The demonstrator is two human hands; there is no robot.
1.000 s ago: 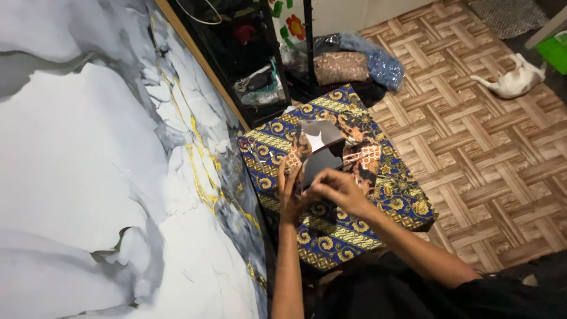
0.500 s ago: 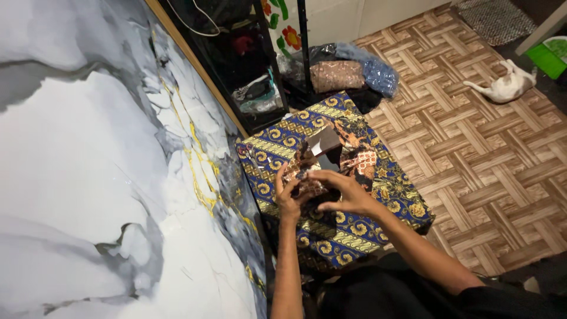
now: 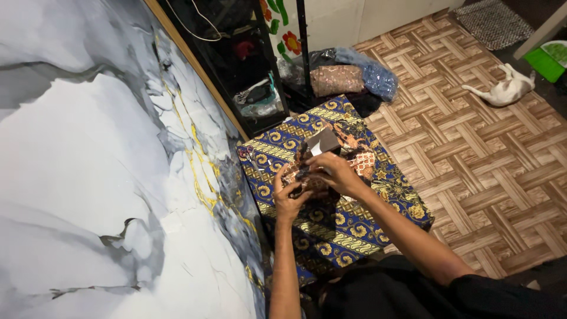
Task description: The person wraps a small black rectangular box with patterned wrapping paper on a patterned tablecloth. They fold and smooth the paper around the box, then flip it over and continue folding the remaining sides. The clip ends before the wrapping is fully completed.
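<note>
My left hand (image 3: 287, 198) is closed under the near end of a small box (image 3: 313, 155), thumb pressed on its brown patterned wrapping paper (image 3: 360, 160). My right hand (image 3: 332, 171) is pinched shut on a fold of that paper at the box's top. The box sits up off a large box covered in blue and gold batik (image 3: 345, 227), which serves as tabletop.

Progress, as I judge it: the near side is covered; the far end shows a grey flap and bare dark card. Paper lies loose to the right. No tape visible.

A cat (image 3: 503, 90) lies on the woven-pattern floor (image 3: 472, 165), well apart.
</note>
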